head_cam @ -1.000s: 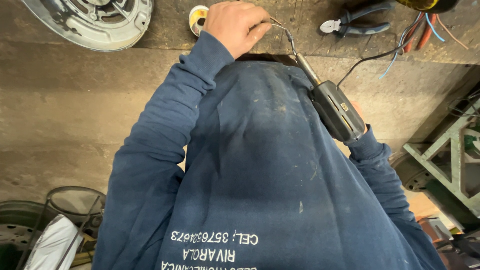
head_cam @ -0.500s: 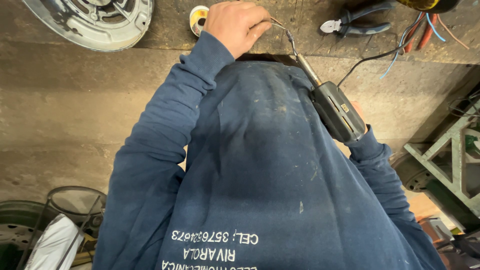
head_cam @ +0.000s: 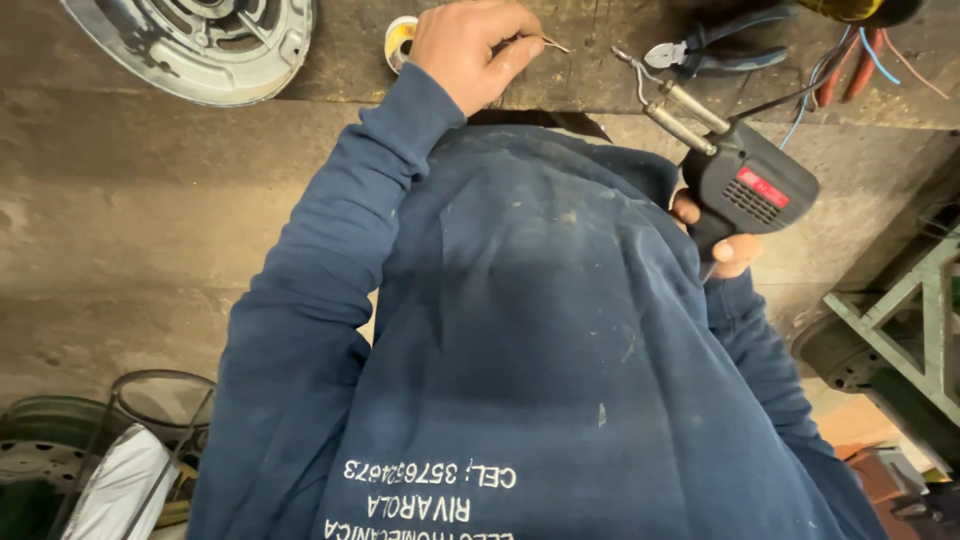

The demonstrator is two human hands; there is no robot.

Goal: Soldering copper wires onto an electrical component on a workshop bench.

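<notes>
A worn, dark workbench (head_cam: 560, 95) runs along the top of the view, its front face rough grey concrete that drops into shadow. The person's navy sweatshirt (head_cam: 520, 330), dusty and flecked with pale spots, fills the middle and hides whatever lies below the chest.

The left hand (head_cam: 470, 50) is curled closed, its fingertips (head_cam: 515, 52) pinching a thin strand of solder wire (head_cam: 550, 42) that pokes out just past them. Behind the knuckles sits a small spool of solder (head_cam: 400, 40), half hidden by the hand. Further out on that side lies a round ribbed grey metal motor housing (head_cam: 200, 45), cut off by the frame.

The right hand (head_cam: 725, 245) is wrapped shut around the grip of a black pistol-shaped soldering gun (head_cam: 745, 185); only a few fingers show under it. Its metal tip (head_cam: 640, 70) points toward the solder wire but stays apart from it. Beyond the tip lie blue-handled cutting pliers (head_cam: 700, 52) and loose coloured wires (head_cam: 850, 70).

A green metal frame (head_cam: 900, 340) stands low to the right, partly cut off.
</notes>
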